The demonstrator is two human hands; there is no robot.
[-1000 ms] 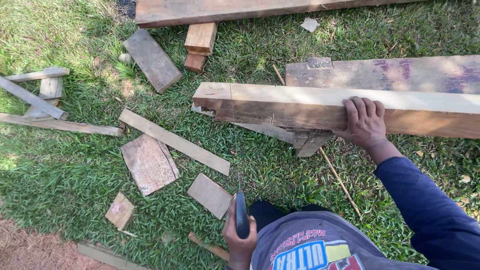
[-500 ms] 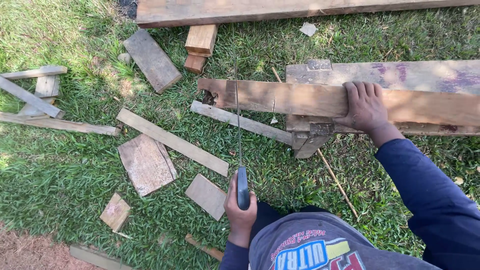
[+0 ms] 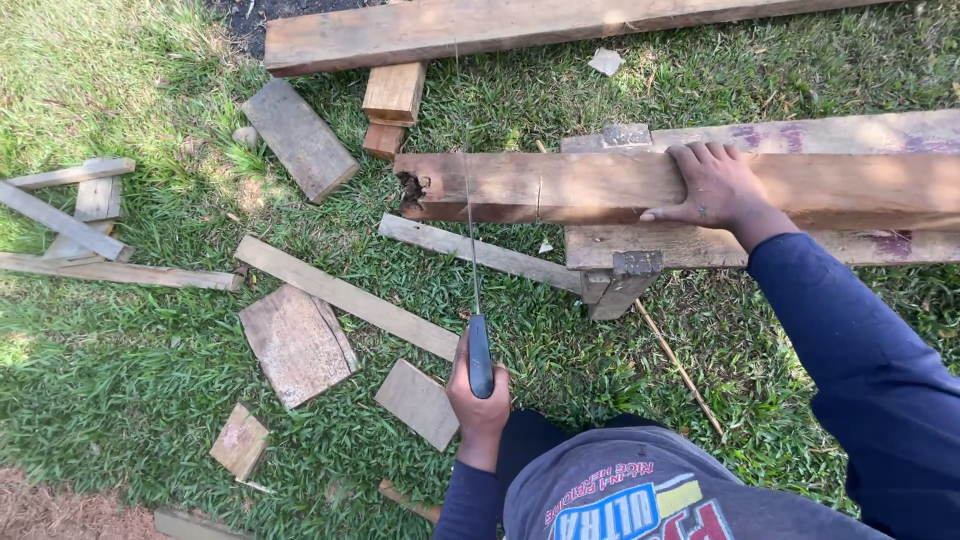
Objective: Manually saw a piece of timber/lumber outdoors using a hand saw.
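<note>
The left hand (image 3: pixel 478 400) is clenched on the dark handle of a handsaw (image 3: pixel 472 280), blade reaching far across the thick beam (image 3: pixel 560 186). The right hand (image 3: pixel 715 185) presses flat on that beam, which lies across a wooden bench (image 3: pixel 800 245). The beam looks heavy, stiff and rough; best steadied near the cut.

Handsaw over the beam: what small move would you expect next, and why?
Probably lowering the handsaw so its blade bites the beam near the faint cross line. The left hand grips the handle with the thin blade lying across the beam near its ragged free end, while the right hand presses the beam flat on the bench. Whether the teeth touch yet is unclear.
</note>
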